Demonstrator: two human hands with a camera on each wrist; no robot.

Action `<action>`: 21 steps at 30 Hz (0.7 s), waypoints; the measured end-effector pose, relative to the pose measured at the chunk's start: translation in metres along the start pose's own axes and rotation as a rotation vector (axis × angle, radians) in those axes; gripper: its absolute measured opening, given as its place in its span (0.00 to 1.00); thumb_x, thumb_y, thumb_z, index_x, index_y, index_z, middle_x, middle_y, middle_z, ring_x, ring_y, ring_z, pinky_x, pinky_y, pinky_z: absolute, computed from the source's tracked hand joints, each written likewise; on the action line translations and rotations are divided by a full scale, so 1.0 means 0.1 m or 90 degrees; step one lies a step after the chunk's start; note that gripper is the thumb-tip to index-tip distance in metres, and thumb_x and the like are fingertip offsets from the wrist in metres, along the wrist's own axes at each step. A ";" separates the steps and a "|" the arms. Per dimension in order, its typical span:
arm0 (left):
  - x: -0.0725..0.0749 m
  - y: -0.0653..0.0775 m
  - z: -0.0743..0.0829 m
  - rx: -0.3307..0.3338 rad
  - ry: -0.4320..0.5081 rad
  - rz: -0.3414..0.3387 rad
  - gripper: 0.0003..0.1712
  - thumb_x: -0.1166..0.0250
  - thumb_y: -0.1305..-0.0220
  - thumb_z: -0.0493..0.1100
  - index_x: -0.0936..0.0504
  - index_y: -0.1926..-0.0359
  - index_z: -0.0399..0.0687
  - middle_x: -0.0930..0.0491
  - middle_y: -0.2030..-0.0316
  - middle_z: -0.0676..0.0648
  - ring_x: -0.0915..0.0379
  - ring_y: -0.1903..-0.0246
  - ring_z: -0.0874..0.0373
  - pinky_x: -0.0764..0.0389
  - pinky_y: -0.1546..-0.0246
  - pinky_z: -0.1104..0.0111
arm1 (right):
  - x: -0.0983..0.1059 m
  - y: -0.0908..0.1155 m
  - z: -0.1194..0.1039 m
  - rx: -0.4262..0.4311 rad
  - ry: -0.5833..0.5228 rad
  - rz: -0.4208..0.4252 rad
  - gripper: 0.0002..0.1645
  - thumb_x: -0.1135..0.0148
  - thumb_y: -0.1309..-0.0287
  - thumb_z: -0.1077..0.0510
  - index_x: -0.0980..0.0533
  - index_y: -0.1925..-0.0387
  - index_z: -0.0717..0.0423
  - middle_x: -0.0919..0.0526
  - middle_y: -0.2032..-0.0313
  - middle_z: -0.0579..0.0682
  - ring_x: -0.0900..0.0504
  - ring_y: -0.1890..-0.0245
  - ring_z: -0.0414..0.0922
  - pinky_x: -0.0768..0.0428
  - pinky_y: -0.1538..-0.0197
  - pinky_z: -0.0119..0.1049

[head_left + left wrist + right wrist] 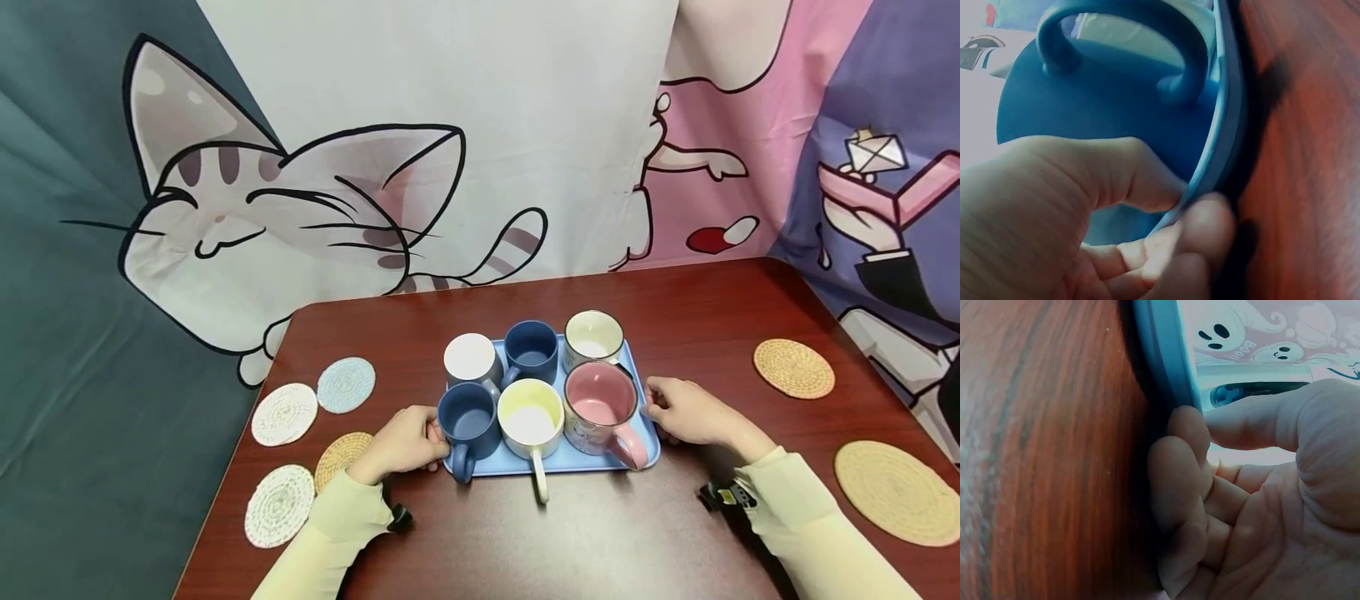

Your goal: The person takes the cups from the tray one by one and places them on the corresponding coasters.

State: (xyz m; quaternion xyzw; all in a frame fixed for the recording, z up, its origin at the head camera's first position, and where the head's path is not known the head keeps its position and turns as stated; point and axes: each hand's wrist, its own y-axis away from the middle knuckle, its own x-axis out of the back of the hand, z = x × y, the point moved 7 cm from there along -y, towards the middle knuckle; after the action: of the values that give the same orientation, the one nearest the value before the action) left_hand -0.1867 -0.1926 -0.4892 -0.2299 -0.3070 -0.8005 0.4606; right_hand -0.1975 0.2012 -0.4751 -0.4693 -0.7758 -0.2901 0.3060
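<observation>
A light blue tray (pixel 585 463) carries several mugs in two rows. At the back stand a white mug (pixel 471 360), a dark blue mug (pixel 531 348) and a cream mug (pixel 592 335) with a dark rim. In front are another blue mug (pixel 468 417), a mug with a pale yellow inside (pixel 530 414) and a pink mug (pixel 600 398). My left hand (pixel 408 439) pinches the tray's left rim, thumb inside, fingers outside, beside the front blue mug. On the opposite side, my right hand (pixel 690 410) pinches the tray's right rim (pixel 1166 356) between thumb and fingers.
To the left lie round woven coasters: white (pixel 285 414), light blue (pixel 346 385), another white (pixel 280 506) and a tan one (pixel 341 457) partly behind my left arm. Two tan woven mats (pixel 793 368) lie at the right. A printed cloth (pixel 570 125) hangs behind the brown table (pixel 585 542).
</observation>
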 end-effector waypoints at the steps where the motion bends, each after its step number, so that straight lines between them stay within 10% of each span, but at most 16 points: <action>1: 0.00 -0.01 0.00 -0.002 0.009 -0.008 0.06 0.34 0.44 0.35 0.23 0.73 0.47 0.22 0.84 0.54 0.19 0.84 0.60 0.22 0.79 0.70 | 0.00 0.00 0.00 0.003 0.000 0.001 0.10 0.42 0.34 0.63 0.31 0.71 0.54 0.29 0.84 0.42 0.27 0.86 0.38 0.28 0.77 0.32; 21: 0.21 -0.44 -0.09 0.033 0.077 0.013 0.06 0.46 0.35 0.32 0.22 0.64 0.40 0.19 0.82 0.46 0.21 0.83 0.58 0.21 0.75 0.68 | -0.01 0.00 0.03 -0.015 0.014 -0.009 0.09 0.44 0.34 0.62 0.32 0.72 0.53 0.28 0.85 0.42 0.26 0.86 0.39 0.27 0.76 0.33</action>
State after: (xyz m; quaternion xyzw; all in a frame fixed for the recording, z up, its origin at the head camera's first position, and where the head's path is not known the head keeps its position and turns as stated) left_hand -0.2359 -0.1949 -0.4939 -0.1723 -0.2973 -0.7997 0.4923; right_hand -0.1978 0.2028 -0.4772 -0.4644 -0.7722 -0.3065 0.3067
